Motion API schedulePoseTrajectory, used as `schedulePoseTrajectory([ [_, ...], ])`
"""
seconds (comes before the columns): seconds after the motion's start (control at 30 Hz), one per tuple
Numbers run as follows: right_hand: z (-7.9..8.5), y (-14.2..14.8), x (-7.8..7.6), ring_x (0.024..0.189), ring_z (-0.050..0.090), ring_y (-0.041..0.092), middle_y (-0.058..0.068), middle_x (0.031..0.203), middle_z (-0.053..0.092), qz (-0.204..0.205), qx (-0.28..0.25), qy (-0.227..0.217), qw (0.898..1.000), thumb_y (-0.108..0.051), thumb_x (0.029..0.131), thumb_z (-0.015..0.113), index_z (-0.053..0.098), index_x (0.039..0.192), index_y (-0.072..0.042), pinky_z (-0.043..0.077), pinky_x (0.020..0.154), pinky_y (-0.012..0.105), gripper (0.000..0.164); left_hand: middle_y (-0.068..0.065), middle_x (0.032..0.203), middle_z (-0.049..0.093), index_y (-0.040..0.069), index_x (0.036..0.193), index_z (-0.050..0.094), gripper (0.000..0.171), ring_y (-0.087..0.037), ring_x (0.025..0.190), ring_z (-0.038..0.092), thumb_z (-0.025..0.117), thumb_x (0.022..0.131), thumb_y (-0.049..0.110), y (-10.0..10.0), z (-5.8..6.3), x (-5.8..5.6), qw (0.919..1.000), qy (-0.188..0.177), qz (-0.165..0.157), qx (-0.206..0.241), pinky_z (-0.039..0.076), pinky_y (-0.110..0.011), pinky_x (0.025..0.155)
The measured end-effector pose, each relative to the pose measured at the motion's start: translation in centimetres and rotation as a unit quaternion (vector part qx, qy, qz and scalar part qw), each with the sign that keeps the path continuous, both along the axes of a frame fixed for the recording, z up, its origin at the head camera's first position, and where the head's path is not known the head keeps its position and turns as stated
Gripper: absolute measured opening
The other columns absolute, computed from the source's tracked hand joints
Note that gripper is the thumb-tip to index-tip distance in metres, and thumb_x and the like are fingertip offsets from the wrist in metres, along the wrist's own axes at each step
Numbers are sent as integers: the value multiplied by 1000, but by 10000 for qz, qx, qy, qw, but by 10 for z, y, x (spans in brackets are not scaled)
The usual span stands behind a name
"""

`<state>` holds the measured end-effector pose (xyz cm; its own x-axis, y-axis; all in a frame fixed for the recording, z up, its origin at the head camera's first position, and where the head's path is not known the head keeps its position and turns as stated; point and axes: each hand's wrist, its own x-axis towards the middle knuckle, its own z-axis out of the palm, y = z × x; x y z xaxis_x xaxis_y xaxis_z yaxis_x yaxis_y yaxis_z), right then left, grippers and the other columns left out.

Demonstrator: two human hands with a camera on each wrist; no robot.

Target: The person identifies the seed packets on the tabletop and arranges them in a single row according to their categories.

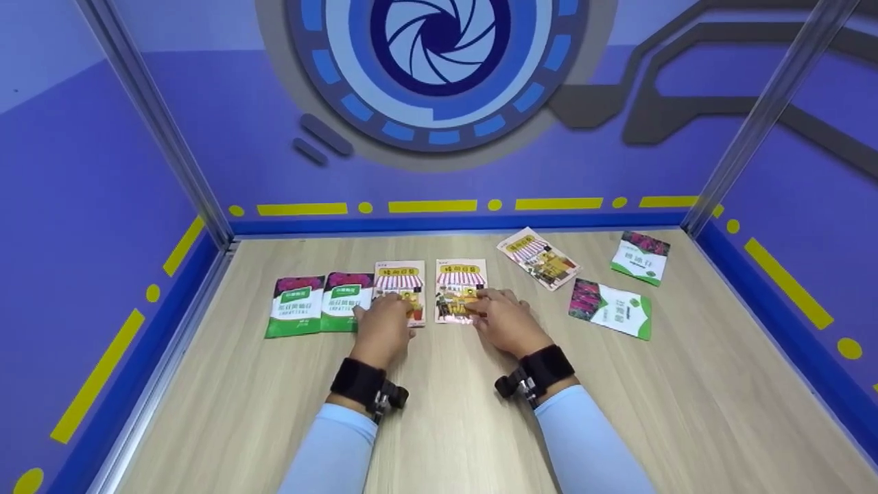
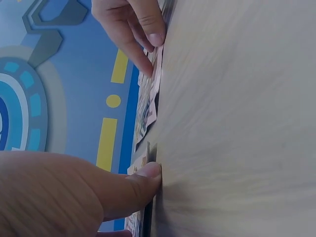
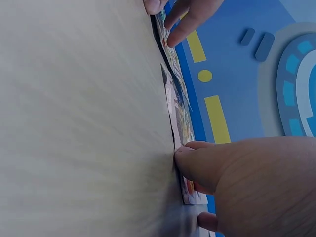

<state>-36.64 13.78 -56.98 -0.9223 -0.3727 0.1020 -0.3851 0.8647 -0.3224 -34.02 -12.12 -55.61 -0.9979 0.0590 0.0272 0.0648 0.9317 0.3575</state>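
A pink seed packet [image 1: 401, 273] with a striped awning print lies beside two green-and-white seed packets, the nearer one [image 1: 348, 296] touching or overlapping its left edge. My left hand [image 1: 385, 329] covers its lower part, thumb at the near edge and fingers over the front. Just to the right is a second pink seed packet [image 1: 456, 291]. My right hand [image 1: 509, 321] pinches its right edge between thumb and fingers. In the right wrist view, the right thumb [image 3: 190, 160] presses that packet's edge. The left hand's fingertips are partly hidden in the left wrist view.
The other green-and-white packet [image 1: 295, 307] lies at far left. To the right are a tilted pink packet [image 1: 538, 258] and two white-and-green flower packets, one [image 1: 610, 307] nearer and one [image 1: 640, 257] farther. Blue panels [image 1: 439, 185] wall the wooden table [image 1: 453, 412] at back and sides.
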Motion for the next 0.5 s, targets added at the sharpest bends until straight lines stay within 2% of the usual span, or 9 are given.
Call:
schedulePoseTrajectory([
  [0.2,-3,-4,0,153,57,41,9,166,63,57,-91,40,9999,-23,109,74,80,144,-24,47,116,80,35,-12,135,76,15,126,85,35,-38,133,69,95,92,18,1,0,1,10000,67,6,11,41,-81,120],
  [0.33,-4,-6,0,156,56,40,8,167,63,73,-39,44,10000,-24,110,73,79,145,-25,43,118,85,35,-10,139,76,15,130,85,39,-38,137,67,95,93,18,2,1,2,9999,78,23,-59,34,-84,125],
  [0.5,-6,-8,1,156,56,40,7,167,63,87,24,28,10000,-26,111,72,78,147,-27,43,118,85,36,-10,142,75,13,130,85,40,-40,142,65,95,91,14,2,1,2,9999,91,60,-47,31,-87,126],
])
